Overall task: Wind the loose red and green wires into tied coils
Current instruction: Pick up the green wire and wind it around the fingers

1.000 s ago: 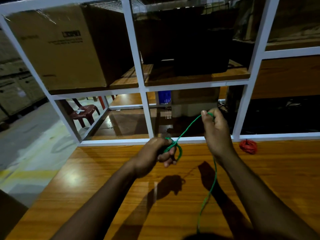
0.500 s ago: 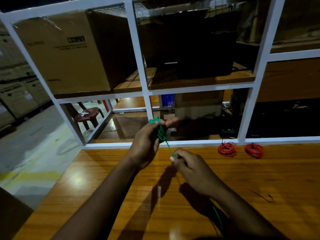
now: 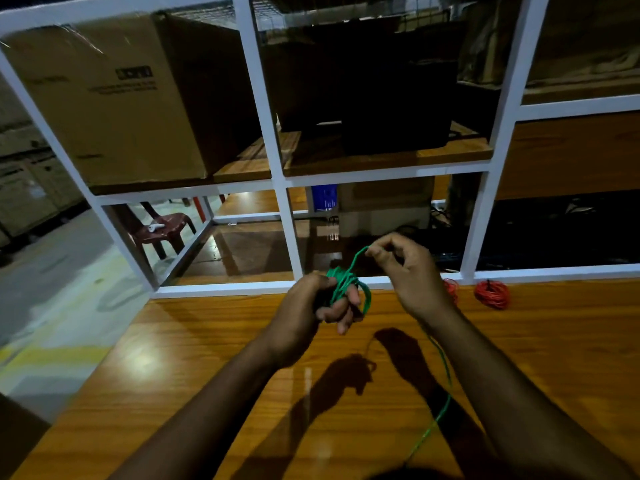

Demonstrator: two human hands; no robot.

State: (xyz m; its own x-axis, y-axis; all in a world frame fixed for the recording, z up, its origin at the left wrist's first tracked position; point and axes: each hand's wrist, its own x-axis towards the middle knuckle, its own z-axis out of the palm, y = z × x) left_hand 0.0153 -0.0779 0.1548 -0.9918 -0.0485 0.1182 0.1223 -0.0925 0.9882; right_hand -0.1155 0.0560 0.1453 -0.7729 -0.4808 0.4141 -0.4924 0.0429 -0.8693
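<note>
While the left hand (image 3: 311, 306) grips the green wire (image 3: 348, 284) coil above the bench (image 3: 207, 375), the right hand (image 3: 408, 271), just right and farther, pinches the strand between closed fingers (image 3: 375, 252); its loose tail trails near-right, so that hand likely wraps next.

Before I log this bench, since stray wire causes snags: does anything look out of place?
Nothing stands out. The green wire is mid-winding between the left hand and right hand; its loose tail trails over the table.
</note>
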